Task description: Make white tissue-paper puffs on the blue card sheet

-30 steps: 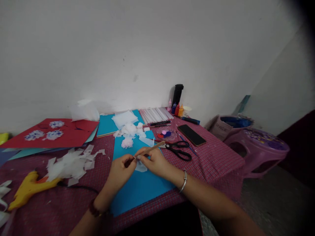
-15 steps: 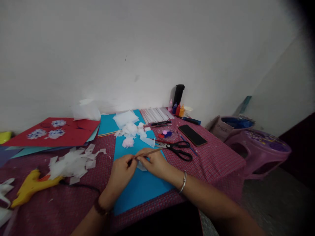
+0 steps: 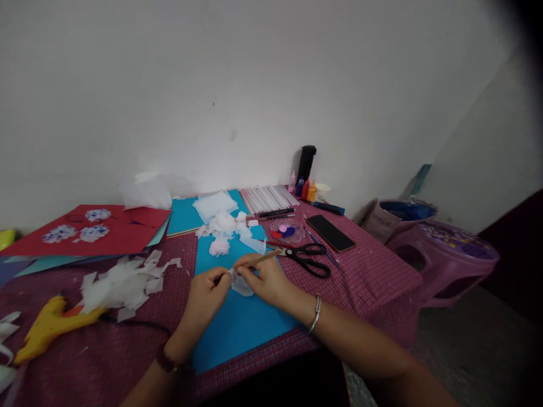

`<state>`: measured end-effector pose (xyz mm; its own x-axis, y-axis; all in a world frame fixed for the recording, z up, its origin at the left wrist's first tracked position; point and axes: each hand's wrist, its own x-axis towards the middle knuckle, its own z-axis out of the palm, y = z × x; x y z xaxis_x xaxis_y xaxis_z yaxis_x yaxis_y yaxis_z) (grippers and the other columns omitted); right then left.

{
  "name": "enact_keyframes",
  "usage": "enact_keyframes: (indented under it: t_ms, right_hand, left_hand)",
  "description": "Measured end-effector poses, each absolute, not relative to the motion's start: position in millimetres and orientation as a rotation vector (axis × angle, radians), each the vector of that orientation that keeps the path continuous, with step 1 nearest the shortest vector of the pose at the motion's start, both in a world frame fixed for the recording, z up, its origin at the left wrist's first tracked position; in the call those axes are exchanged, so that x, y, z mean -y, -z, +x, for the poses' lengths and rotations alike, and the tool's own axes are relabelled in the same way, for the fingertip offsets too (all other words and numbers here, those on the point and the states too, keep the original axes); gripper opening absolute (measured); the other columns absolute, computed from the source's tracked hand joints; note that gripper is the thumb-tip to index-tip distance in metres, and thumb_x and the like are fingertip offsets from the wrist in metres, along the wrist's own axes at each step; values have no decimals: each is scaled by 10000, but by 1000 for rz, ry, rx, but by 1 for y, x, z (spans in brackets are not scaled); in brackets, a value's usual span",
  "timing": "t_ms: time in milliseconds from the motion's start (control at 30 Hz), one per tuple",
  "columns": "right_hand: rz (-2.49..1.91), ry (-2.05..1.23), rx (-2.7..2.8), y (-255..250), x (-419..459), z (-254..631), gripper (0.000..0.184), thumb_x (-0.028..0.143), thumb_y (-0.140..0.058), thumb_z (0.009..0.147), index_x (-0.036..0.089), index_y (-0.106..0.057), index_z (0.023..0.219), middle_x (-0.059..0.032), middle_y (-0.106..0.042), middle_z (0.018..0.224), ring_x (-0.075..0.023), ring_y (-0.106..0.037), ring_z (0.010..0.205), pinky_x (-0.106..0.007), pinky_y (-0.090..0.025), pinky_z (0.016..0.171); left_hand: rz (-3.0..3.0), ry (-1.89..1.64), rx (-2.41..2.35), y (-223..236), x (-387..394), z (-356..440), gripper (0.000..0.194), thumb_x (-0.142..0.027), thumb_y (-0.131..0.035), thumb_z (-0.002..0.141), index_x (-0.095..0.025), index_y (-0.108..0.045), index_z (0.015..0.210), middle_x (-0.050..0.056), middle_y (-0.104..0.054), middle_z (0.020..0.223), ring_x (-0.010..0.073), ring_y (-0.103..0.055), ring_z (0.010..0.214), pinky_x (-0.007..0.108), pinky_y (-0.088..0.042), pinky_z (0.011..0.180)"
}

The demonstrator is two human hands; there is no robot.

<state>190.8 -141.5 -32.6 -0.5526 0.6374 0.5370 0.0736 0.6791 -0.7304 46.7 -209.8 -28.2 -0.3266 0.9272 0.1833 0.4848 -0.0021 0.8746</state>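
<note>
My left hand (image 3: 206, 297) and my right hand (image 3: 265, 280) meet over a blue paper sheet (image 3: 237, 325) on the table. Both are closed in a pinch around a small piece of white tissue paper (image 3: 241, 285) wrapped at the end of a thin wooden stick (image 3: 265, 259). The stick slants up and to the right from between my fingers, held by my right hand. A small pink-white tissue flower (image 3: 219, 246) lies on the blue sheet just beyond my hands.
Black scissors (image 3: 307, 258), a phone (image 3: 330, 233) and paint bottles (image 3: 304, 188) lie right of the sheet. White tissue scraps (image 3: 123, 282) and a yellow glue gun (image 3: 48, 326) sit left. A red card with flowers (image 3: 91, 230) lies far left. A purple stool (image 3: 445, 254) stands beside the table.
My hands stay in place and keep working the tissue around the stick's end; the stick's tilt shifts slightly and the tissue shows more between my fingers.
</note>
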Motion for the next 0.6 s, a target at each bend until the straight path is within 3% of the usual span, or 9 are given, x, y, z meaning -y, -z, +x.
enact_keyframes:
  t_ms: [267, 600]
  right_hand:
    - [-596, -1061, 1916, 32, 138, 190, 156, 179, -484, 831, 154, -637, 840, -37, -647, 786, -138, -600, 698, -234, -455, 621]
    - [-524, -1413, 1584, 31, 131, 189, 120, 258, -567, 771, 151, -621, 784, -1, -577, 664, -109, -547, 604, -226, -446, 579]
  left_hand:
    - [978, -1381, -1563, 35, 204, 42, 193, -323, -604, 683, -156, -619, 588, -36, -510, 358, 153, -573, 471, 231, -442, 501]
    - [1015, -1366, -1481, 36, 201, 41, 228, -323, -657, 668, -167, -531, 560, -72, -511, 436, 68, -453, 381, 184, -391, 413]
